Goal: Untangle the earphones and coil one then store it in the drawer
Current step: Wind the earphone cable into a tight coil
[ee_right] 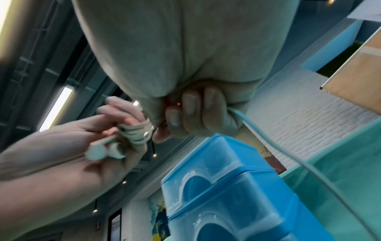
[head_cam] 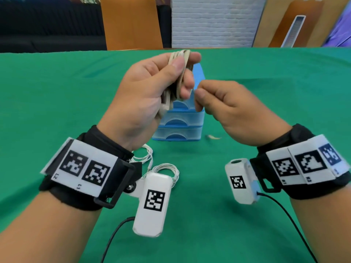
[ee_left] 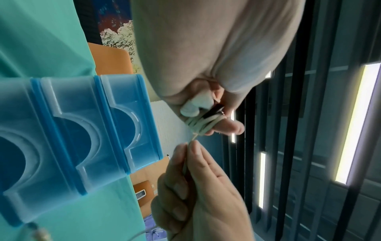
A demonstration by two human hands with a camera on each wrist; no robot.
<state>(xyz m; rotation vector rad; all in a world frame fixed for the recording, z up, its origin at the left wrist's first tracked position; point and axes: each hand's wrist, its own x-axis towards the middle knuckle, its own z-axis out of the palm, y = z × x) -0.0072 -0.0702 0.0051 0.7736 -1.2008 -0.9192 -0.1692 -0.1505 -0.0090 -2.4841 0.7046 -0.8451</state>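
Wrist cameras (head_cam: 150,204) nearest, strapped under both forearms. Second white earphone set (head_cam: 165,168) loosely looped on green tablecloth (head_cam: 57,92), in front of blue drawer unit (head_cam: 180,122). Above drawer unit, left hand (head_cam: 150,92) raised, fingers and thumb curled round coiled white earphone cable (ee_left: 203,124); earbuds (ee_right: 104,152) hang below palm. Right hand (head_cam: 233,109) just beside it, thumb and fingertip pinching cable's free end. All three drawers closed. Small pale scrap (head_cam: 213,137) on cloth right of drawer unit.
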